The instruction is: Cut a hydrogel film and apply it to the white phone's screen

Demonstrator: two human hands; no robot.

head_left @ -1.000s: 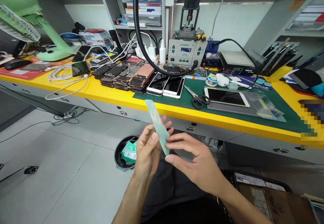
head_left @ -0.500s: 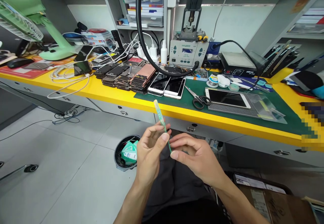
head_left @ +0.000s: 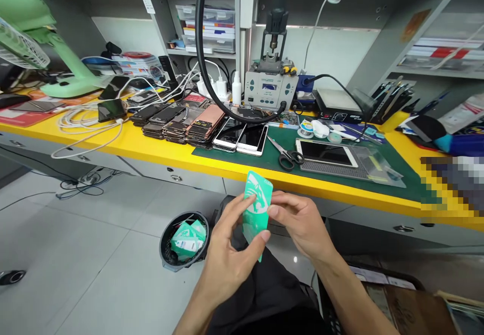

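Over my lap, my left hand point(head_left: 234, 246) holds a thin green screen protector point(head_left: 259, 193) with rounded corners and a white printed pattern. My left fingers lie on its left side and the thumb presses its lower right edge. From the right, my right hand point(head_left: 298, 219) pinches at its right edge with thumb and forefinger. The broad face of the protector is turned up towards me. Below and left, a dark waste bin point(head_left: 165, 257) on the floor contains green and white packaging point(head_left: 189, 239).
The yellow bench point(head_left: 159, 153) carries stacked phone parts point(head_left: 204, 123), white phones point(head_left: 253, 138), scissors point(head_left: 285, 153) and a white tablet-like device point(head_left: 327, 153) on a green mat point(head_left: 401, 158). A black hose point(head_left: 199, 27) arches above it. A cardboard box point(head_left: 419, 310) stands at lower right.
The screen protector has turned from nearly edge-on to showing its broad green face. My left grip has spread across it, and my right fingers have moved up its right edge.
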